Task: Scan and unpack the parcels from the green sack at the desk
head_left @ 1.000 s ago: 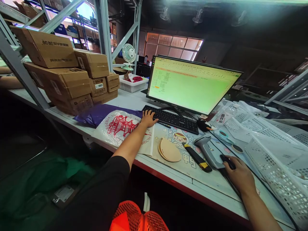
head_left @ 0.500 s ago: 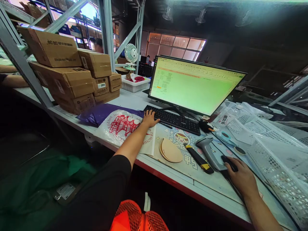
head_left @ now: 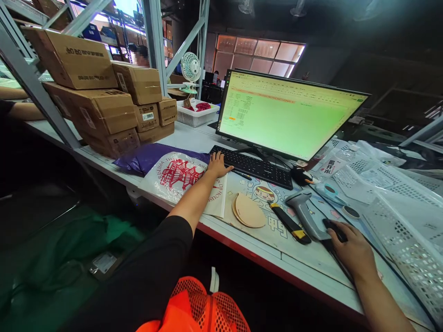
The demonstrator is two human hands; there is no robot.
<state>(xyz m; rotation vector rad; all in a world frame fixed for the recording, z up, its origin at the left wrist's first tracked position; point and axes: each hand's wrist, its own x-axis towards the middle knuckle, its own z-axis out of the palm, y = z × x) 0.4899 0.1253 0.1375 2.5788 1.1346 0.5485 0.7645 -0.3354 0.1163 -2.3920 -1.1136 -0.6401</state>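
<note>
My left hand (head_left: 218, 165) lies on the left end of a black keyboard (head_left: 256, 167), fingers stretched flat over the keys. My right hand (head_left: 351, 250) is cupped over a black mouse (head_left: 334, 229) at the right of the desk. Just left of the mouse lies a grey barcode scanner (head_left: 303, 213), and beside that a black and yellow utility knife (head_left: 289, 223). A monitor (head_left: 287, 115) with a green spreadsheet stands behind the keyboard. My left forearm rests across a white bag with a red print (head_left: 180, 177).
Cardboard boxes (head_left: 100, 103) are stacked at the left under metal racking. A purple bag (head_left: 145, 157), tan round pads (head_left: 248, 211), white perforated baskets (head_left: 398, 207) at right, a white basket and a small fan (head_left: 191, 69) behind. Another person's arm (head_left: 24, 110) shows far left.
The view has shifted slightly right and down, so everything sits a little further right. Both hands stay where they were on the keyboard and the mouse.
</note>
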